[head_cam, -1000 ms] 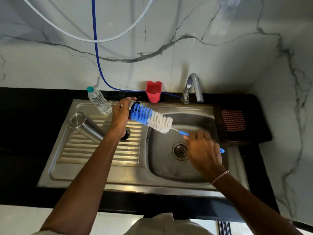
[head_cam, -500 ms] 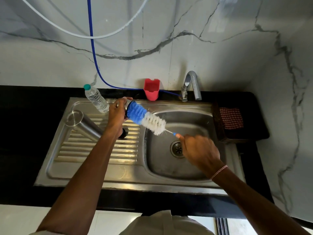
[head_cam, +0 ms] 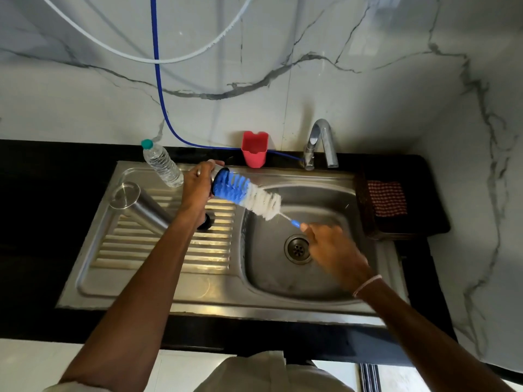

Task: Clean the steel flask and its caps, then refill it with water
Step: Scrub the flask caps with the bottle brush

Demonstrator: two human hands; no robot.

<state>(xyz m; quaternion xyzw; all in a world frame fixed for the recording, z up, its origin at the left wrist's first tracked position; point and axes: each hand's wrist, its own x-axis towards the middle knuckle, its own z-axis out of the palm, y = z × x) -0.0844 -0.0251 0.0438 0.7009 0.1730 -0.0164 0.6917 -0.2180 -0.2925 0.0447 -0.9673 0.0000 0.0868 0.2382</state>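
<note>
Two hands are seen over a stainless-steel sink unit (head_cam: 215,302) set into a black tabletop (head_cam: 56,171). A small round black-rimmed cap (head_cam: 213,179) is held over the far edge of the ribbed drainboard (head_cam: 158,250) by the left hand (head_cam: 198,188), whose grip is curled round it. The blue end of a blue-and-white bottle brush (head_cam: 249,195) is pushed into the cap's mouth, and the brush's blue handle is pinched in the grip of the right hand (head_cam: 331,250) above the basin (head_cam: 268,278). The cylindrical steel flask (head_cam: 141,206) is laid on its side on the drainboard, base toward the far left corner, its neck hidden behind the left forearm. A second black cap (head_cam: 206,223) is partly seen by that wrist. A clear plastic water bottle with a teal top (head_cam: 162,166) is stood at the sink unit's far edge, and a red plastic holder (head_cam: 254,148) and a chrome tap (head_cam: 321,142) are set along the tabletop's far edge. A red checked cloth (head_cam: 386,198) is laid at the right edge.
</note>
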